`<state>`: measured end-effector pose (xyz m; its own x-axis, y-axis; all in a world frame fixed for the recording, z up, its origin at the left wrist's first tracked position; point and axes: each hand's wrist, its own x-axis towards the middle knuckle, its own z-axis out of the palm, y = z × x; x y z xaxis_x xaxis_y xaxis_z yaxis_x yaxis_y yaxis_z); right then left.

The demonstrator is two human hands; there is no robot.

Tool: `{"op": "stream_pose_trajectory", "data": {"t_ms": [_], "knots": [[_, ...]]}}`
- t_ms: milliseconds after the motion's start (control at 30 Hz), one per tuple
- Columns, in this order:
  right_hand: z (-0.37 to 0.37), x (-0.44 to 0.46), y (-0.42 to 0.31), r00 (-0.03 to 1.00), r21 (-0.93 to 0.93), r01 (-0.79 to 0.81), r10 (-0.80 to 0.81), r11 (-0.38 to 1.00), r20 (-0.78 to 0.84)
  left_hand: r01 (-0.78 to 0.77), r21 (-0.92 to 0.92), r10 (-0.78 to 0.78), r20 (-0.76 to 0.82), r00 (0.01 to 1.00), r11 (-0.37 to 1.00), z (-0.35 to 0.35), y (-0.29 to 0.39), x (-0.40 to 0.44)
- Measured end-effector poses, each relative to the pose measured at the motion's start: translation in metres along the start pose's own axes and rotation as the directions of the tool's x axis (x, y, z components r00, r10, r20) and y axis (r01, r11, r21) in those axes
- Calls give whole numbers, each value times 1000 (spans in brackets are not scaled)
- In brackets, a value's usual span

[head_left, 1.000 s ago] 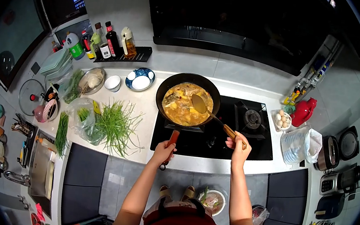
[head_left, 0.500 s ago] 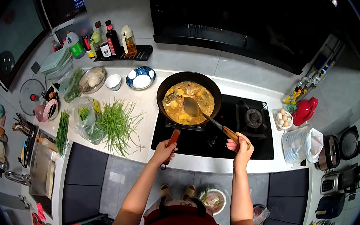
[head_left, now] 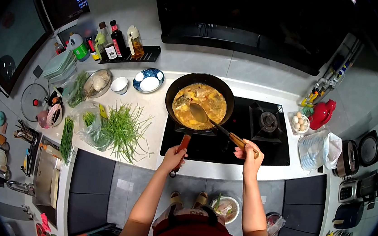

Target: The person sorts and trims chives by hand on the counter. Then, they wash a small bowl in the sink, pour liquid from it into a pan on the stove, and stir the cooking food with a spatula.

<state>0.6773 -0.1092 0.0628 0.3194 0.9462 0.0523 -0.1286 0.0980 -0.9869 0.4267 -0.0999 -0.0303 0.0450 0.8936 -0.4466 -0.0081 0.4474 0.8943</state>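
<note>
A dark wok (head_left: 170,96) sits on the left burner of the black stove, holding an orange-brown stew (head_left: 211,103) with yellow chunks. My left hand (head_left: 174,157) is closed around the wok's reddish wooden handle (head_left: 184,144). My right hand (head_left: 249,158) grips the wooden handle of a spatula (head_left: 198,113), whose broad metal head rests in the stew near the wok's front. The fingertips of my right hand are partly hidden behind the handle.
Green chives (head_left: 126,132) lie spread on the counter at left, beside a plastic bag (head_left: 94,129). A white bowl (head_left: 119,85) and a blue-patterned plate (head_left: 148,80) stand behind. Eggs in a container (head_left: 299,124) are right of the free burner (head_left: 268,121). Bottles (head_left: 117,38) line a wall shelf.
The spatula head has shifted slightly left and toward me in the stew, and my right hand has moved a little left. My left hand stays on the wok handle.
</note>
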Motion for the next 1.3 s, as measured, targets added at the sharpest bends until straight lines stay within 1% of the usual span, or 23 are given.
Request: {"op": "stream_pose_trajectory", "data": {"t_ms": [167, 267, 400, 600, 833, 933, 1133, 1300], "knots": [[0, -10, 2, 1000, 46, 23, -23, 999, 6, -9, 11, 9, -5, 1000, 1000, 0, 1, 0], [1, -15, 8, 999, 15, 14, -14, 1000, 30, -10, 17, 10, -4, 1000, 1000, 0, -3, 3], [4, -21, 15, 999, 42, 45, -47, 998, 28, -1, 8, 1, -8, 1000, 1000, 0, -1, 1], [8, -26, 17, 998, 8, 26, -26, 1000, 58, -7, 1, 7, 5, 1000, 1000, 0, -3, 3], [7, -30, 20, 999, -12, -23, 23, 1000, 46, -5, -1, 5, 1, 1000, 1000, -1, -4, 4], [9, -30, 22, 999, 20, -43, 42, 999, 30, -9, 7, 9, 3, 1000, 1000, 0, -3, 3], [12, -34, 13, 999, 70, 34, -33, 997, -12, -21, 7, 21, 2, 1000, 1000, 0, 0, 0], [10, -32, 10, 998, 69, 10, -14, 998, 59, -19, 15, 19, 8, 1000, 1000, -1, -2, 2]]}}
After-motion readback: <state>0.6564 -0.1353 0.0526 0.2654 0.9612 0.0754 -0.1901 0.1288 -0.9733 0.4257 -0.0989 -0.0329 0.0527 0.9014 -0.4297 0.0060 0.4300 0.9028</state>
